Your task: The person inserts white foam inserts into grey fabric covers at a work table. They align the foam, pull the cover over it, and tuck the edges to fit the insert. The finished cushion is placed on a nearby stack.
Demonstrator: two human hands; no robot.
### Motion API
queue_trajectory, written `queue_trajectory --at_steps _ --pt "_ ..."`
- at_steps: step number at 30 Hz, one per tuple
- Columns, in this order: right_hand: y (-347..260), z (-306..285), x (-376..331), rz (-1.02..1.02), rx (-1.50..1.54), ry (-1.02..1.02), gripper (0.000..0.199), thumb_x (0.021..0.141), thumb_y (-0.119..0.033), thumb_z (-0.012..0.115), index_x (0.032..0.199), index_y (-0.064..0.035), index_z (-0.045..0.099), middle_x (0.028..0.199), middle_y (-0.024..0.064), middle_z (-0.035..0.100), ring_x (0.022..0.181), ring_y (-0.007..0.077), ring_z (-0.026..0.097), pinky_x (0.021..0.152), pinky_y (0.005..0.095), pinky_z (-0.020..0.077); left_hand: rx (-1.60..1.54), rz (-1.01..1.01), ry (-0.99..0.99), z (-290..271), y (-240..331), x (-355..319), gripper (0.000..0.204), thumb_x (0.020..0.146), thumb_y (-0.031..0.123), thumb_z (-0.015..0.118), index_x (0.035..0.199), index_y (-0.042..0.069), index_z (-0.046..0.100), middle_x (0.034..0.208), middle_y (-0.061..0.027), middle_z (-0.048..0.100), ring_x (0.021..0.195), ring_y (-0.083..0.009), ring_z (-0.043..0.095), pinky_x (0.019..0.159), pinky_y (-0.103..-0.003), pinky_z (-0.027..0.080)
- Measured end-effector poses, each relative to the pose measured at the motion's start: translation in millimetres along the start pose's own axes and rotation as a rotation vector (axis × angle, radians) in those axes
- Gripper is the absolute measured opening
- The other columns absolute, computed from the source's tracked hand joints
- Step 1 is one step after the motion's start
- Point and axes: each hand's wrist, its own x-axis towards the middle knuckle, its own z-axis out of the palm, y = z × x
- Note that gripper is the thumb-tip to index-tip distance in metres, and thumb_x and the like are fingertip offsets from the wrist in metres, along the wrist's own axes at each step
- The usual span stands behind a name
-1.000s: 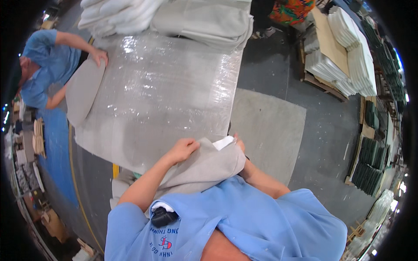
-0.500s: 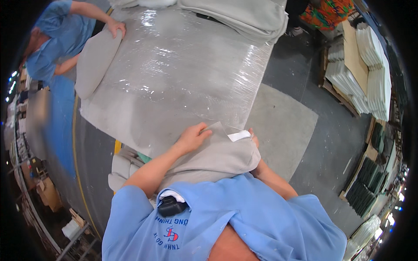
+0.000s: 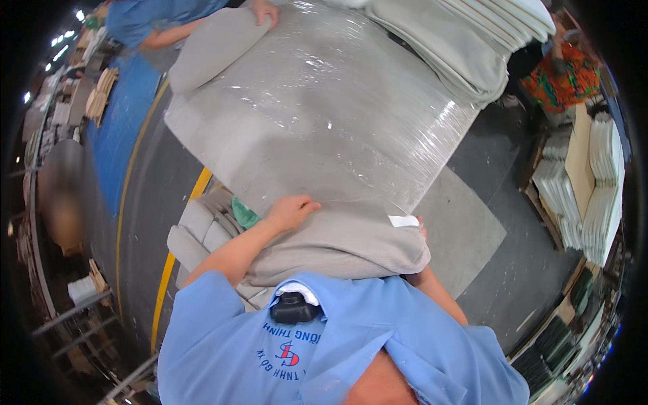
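A grey fabric cushion (image 3: 351, 243) with a small white tag (image 3: 403, 221) lies against my chest, at the near edge of a big sofa piece wrapped in clear plastic film (image 3: 317, 115). My left hand (image 3: 291, 210) rests flat on top of the cushion, fingers spread toward the film. My right hand (image 3: 422, 233) is mostly hidden behind the cushion's right end, holding it from that side. At the far end, another person's hand (image 3: 263, 12) presses a second grey cushion (image 3: 212, 46) onto the wrapped piece.
Stacked grey cushions (image 3: 472, 40) lie at the top right. More grey cushions (image 3: 199, 229) sit low on my left beside a yellow floor line (image 3: 165, 283). A pallet of white pads (image 3: 587, 189) stands at the right. A blue floor strip (image 3: 118, 115) runs at the left.
The view has shifted nearer to the wrapped piece. The cushion has slid forward along its near edge, with my left hand still on top. The other person's hand stays on the far cushion.
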Motion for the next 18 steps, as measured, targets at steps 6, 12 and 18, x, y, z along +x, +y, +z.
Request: queue_trajectory --at_steps 6,12,18 --pt "-1 -19 10 -0.057 -0.038 -0.111 0.084 0.1 -0.067 0.054 0.139 0.0073 0.056 0.131 0.0272 0.066 0.116 0.0448 0.067 0.103 0.056 0.0539 -0.038 -0.206 -0.062 -20 -56 -60 0.05 0.092 0.052 0.072 0.094 0.001 0.072 0.078 -0.0164 0.07 0.074 -0.0278 0.066 0.069 -0.042 0.05" --pt "-10 -33 17 -0.155 -0.168 -0.057 0.066 0.103 -0.054 0.06 0.134 0.0049 0.061 0.129 0.0223 0.069 0.113 0.0366 0.069 0.097 0.0498 0.057 -0.277 -0.471 0.417 -8 -81 -75 0.048 0.09 0.051 0.074 0.096 0.003 0.075 0.089 -0.0165 0.073 0.083 -0.0318 0.07 0.075 -0.043 0.052" --pt "-83 40 -65 -0.551 -0.933 0.39 0.042 0.106 -0.04 0.061 0.129 -0.0058 0.063 0.097 0.0042 0.065 0.095 0.0169 0.063 0.086 0.0334 0.0519 -0.37 -0.534 0.487 30 -135 -174 0.03 0.094 0.032 0.072 0.104 0.003 0.073 0.089 -0.0127 0.074 0.082 -0.0224 0.069 0.073 -0.039 0.053"
